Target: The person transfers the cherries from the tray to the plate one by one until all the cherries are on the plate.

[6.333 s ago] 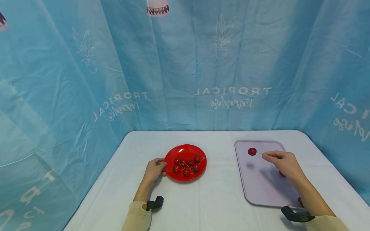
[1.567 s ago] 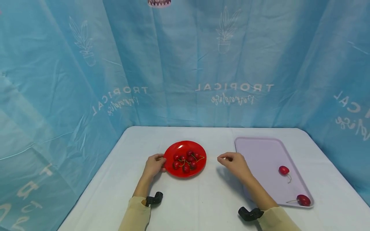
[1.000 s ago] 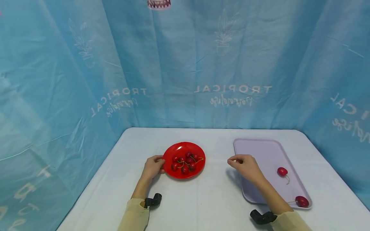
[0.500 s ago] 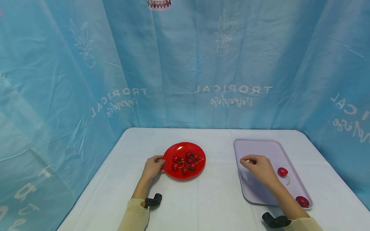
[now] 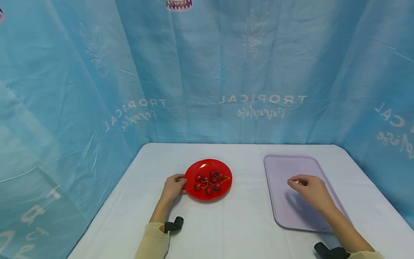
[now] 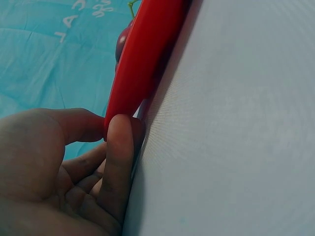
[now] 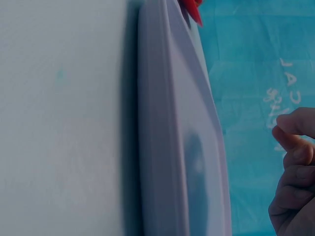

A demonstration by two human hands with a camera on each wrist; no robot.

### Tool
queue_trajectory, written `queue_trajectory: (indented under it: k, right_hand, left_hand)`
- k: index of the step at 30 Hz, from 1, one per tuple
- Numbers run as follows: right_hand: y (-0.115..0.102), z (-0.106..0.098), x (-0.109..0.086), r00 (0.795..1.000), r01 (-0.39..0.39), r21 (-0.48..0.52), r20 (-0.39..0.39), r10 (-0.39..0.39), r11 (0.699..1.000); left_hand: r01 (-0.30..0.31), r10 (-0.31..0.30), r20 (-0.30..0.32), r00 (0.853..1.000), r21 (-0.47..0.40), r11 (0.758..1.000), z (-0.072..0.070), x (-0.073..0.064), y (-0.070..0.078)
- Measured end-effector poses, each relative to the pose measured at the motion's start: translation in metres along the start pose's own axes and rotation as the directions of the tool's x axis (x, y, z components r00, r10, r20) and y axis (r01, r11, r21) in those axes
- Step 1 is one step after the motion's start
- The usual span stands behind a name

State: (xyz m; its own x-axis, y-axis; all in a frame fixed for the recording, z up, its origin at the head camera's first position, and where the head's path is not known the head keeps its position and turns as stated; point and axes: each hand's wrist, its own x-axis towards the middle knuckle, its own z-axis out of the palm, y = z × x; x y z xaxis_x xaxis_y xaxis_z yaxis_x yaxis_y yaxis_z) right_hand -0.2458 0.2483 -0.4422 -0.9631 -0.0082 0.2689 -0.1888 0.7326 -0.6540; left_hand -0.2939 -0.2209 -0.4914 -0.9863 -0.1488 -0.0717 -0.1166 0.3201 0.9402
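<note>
My left hand pinches the near-left rim of a round red plate, thumb above and fingers below in the left wrist view. Several red cherries with green stems lie on the plate, grouped toward its middle and right. Over a pale purple tray hovers my right hand, thumb and index tips together, other fingers curled, nothing between them. Its shadow falls on the tray. The right hand and forearm hide the tray's right part; a thin stem shows at its near edge.
A white-covered table carries both plate and tray. Blue printed curtains rise behind and along both sides. Black cameras sit on the left wrist and right wrist.
Earlier my right hand held a cherry by its stem over the tray; later it was beside the plate without it. Since then it has moved right, back over the tray. Left hand stays on the plate.
</note>
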Motion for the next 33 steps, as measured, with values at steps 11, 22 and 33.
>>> queue_trajectory:
  k: [11,22,33]
  right_hand:
    - [0.029,-0.029,-0.012,0.993,-0.114,0.016,0.002,0.114,0.993]
    - [0.053,-0.046,-0.024,0.955,-0.297,0.042,0.002,0.297,0.954]
    - [0.077,-0.063,-0.034,0.924,-0.378,-0.077,0.036,0.382,0.923]
  left_hand:
    - [0.004,-0.004,0.011,1.000,-0.009,1.000,0.002,0.001,-0.001]
    - [0.001,-0.001,0.007,1.000,-0.016,1.000,0.001,0.000,-0.002]
    - [-0.002,0.002,0.005,1.000,-0.012,1.000,0.001,0.003,0.000]
